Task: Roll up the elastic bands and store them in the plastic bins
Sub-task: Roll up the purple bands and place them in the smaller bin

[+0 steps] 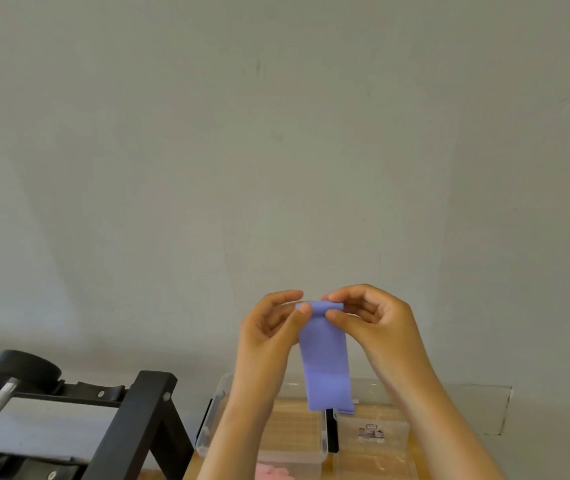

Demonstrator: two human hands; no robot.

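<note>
Hands met in the lower middle of the head view, raised in front of a plain grey wall [276, 133]. The left hand [269, 327] and the right hand [377, 323] faced each other, and the fingers and thumb of each were curled in and pinching the top edge of a purple elastic band [325, 362]. That top edge was turned over into a small tight roll between the two thumbs. The rest of the band hung flat and straight down between the wrists, and its lower end showed in front of the bins without clearly touching them. Below the hands, on a light wooden surface [188, 470], stood two clear plastic bins side by side: the left bin [211, 415], partly hidden by the left forearm, and the right bin [390, 441], which bore a small printed label [371, 432]. A black latch [332, 433] showed between them. Something pink [273, 474] lay at the bottom edge of the frame near the left bin; what it was could not be told. At lower left stood a black metal rack [145, 410] carrying a dumbbell [20, 368].
</note>
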